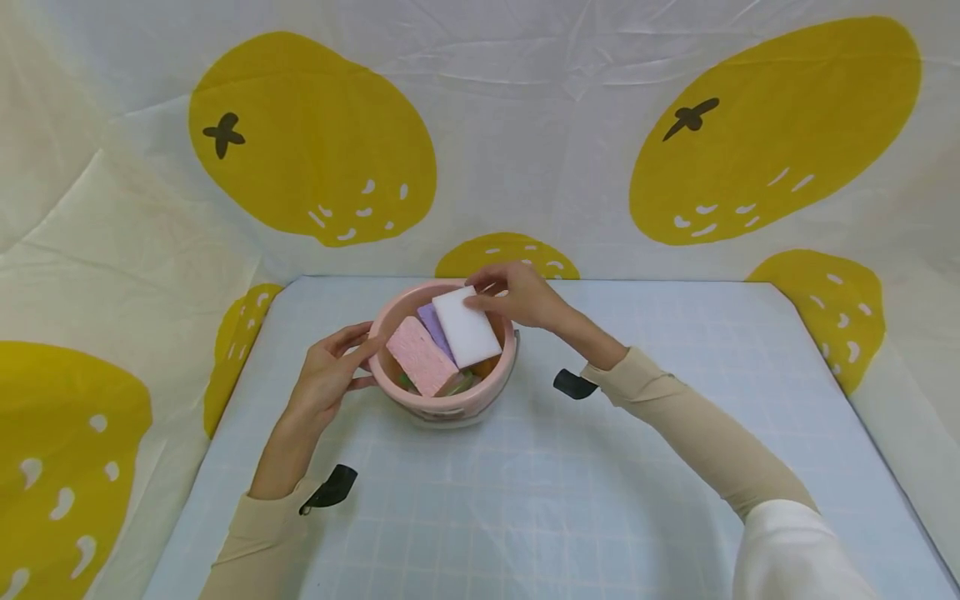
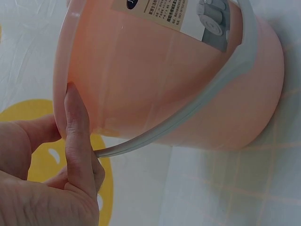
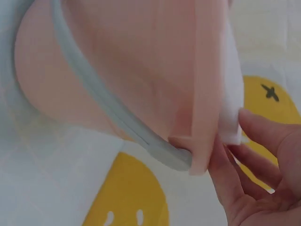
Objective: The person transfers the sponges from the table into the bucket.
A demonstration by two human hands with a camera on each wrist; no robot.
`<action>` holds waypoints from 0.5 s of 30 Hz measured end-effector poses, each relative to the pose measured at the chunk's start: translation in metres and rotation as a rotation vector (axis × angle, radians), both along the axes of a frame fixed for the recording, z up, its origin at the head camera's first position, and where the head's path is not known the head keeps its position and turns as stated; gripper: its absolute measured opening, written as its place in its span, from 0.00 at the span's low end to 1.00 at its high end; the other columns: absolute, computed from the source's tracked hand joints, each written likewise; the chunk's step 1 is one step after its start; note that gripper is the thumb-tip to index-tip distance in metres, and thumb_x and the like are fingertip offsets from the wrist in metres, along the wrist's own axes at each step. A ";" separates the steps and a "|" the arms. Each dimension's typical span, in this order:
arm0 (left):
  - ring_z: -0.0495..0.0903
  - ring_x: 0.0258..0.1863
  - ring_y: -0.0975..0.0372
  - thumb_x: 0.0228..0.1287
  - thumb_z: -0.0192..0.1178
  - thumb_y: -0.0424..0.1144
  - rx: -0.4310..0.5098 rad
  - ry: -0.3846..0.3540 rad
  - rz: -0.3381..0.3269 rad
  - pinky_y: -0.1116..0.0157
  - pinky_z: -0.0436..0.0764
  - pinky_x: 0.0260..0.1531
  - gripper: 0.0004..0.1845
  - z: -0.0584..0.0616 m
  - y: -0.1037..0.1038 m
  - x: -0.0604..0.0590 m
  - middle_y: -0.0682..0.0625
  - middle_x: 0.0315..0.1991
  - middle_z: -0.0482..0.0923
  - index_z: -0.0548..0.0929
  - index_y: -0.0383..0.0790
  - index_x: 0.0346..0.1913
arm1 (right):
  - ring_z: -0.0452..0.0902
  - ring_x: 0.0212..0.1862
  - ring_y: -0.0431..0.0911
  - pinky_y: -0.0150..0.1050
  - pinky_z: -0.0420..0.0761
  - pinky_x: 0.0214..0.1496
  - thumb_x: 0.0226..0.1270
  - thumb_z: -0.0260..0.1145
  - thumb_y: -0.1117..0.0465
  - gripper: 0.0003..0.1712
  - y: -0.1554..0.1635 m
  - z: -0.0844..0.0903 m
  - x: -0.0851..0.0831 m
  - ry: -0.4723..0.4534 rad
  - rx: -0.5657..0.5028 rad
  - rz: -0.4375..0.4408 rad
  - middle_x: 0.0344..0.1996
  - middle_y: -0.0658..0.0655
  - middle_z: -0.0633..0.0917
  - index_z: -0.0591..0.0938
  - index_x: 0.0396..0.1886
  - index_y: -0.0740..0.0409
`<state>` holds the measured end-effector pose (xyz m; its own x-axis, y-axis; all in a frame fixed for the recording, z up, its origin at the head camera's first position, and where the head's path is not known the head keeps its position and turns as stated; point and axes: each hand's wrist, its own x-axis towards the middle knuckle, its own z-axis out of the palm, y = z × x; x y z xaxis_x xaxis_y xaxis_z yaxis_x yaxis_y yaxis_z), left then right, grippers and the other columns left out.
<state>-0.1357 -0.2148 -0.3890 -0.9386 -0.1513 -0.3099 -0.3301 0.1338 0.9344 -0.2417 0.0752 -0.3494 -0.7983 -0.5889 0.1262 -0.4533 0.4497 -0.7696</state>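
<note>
The white sponge [image 1: 467, 326] lies on top of the other pieces in the pink bucket [image 1: 390, 379], which stands in the middle of the table [image 1: 525, 500], a little to the far side. Your right hand [image 1: 517, 293] is on the sponge at its far right corner: the fingers curl over the far edge and pinch it there, and the right wrist view shows the fingertips [image 3: 263, 129] against the white edge just beside the bucket rim. So the grip is narrow and holds only one end. The long axis of the sponge runs from far left to near right, and most of its body lies toward you and to the left of the grip, over the bucket mouth.

Your left hand [image 1: 326, 383] rests on the left wall of the bucket. The left wrist view shows the thumb [image 2: 77, 136] pressed flat on the wall next to the grey handle [image 2: 197, 108], which hangs down along the side. The fingers look straight, not closed around anything.

Beside the white sponge are a purple sponge [image 1: 432, 327], half hidden under it, and a pink sponge [image 1: 420, 357] on the near left. More coloured pieces lie below them, but I cannot tell what they are. The right hand is clearly the nearer one to the white sponge.
</note>
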 end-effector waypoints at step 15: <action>0.79 0.38 0.65 0.74 0.64 0.48 -0.021 -0.003 -0.005 0.68 0.88 0.38 0.31 0.005 0.000 0.002 0.42 0.67 0.70 0.71 0.42 0.74 | 0.82 0.45 0.51 0.41 0.86 0.52 0.67 0.74 0.63 0.15 -0.008 0.001 0.011 0.078 0.041 -0.016 0.44 0.60 0.87 0.86 0.49 0.66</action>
